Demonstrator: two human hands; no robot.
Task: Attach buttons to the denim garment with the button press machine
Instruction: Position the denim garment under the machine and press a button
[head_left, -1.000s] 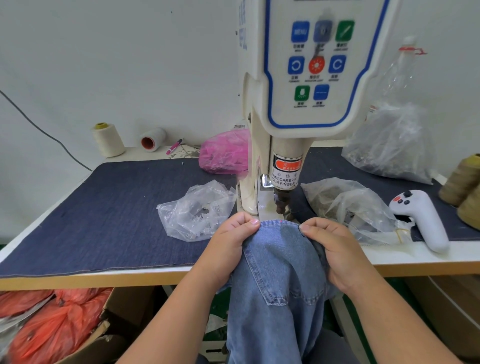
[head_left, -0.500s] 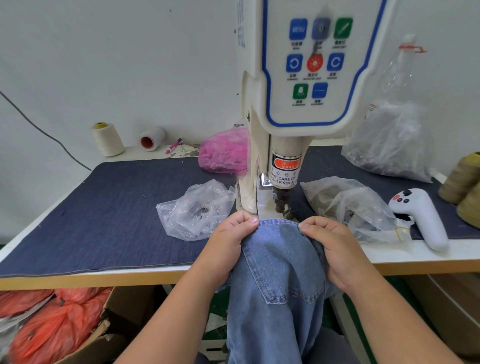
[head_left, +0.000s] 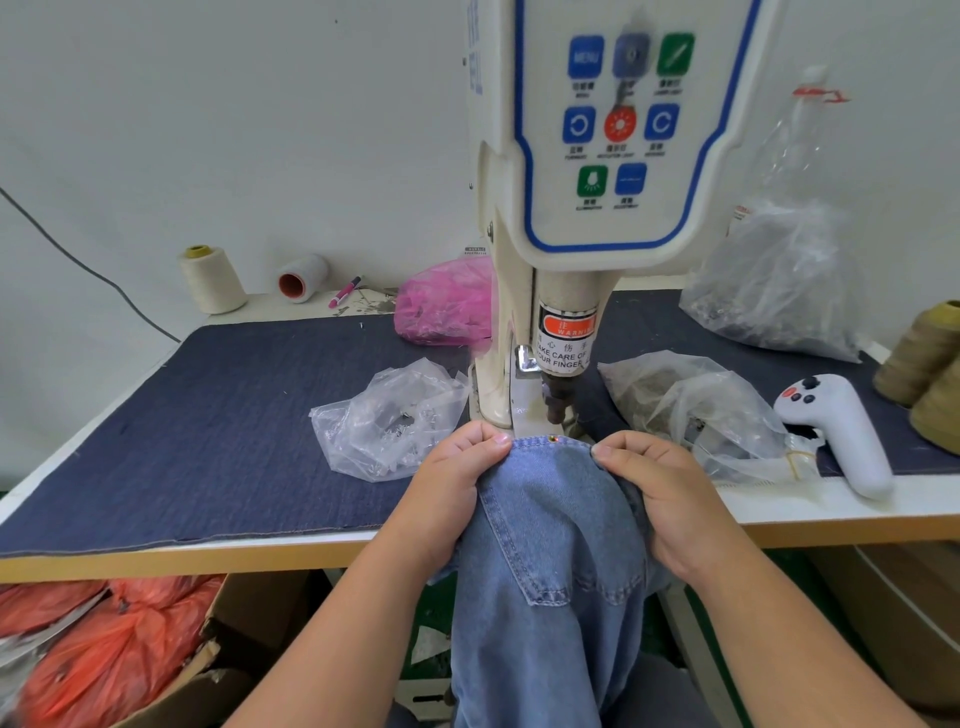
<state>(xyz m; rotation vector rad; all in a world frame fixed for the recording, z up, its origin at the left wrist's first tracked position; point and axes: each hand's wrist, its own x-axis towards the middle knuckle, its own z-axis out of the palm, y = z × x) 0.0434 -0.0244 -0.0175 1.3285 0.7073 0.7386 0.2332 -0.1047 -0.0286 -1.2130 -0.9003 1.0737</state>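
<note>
A light blue denim garment (head_left: 550, 525) with a stitched pocket hangs over the table's front edge. Its top hem lies just in front of the punch (head_left: 558, 402) of the cream button press machine (head_left: 597, 156). A small brass dot with a red glint (head_left: 554, 439) shows on the hem below the punch. My left hand (head_left: 452, 483) pinches the hem's left end and my right hand (head_left: 654, 493) pinches its right end, holding it taut between them.
Clear plastic bags of small metal parts lie left (head_left: 384, 421) and right (head_left: 691, 410) of the machine, a pink bag (head_left: 447, 301) behind. A white controller (head_left: 841, 431), thread cones (head_left: 930, 358) and a dark cloth mat (head_left: 208, 415) are on the table. Orange bags sit below left.
Both hands have drawn the denim hem slightly back toward me, and a small brass dot now shows on the hem below the punch.
</note>
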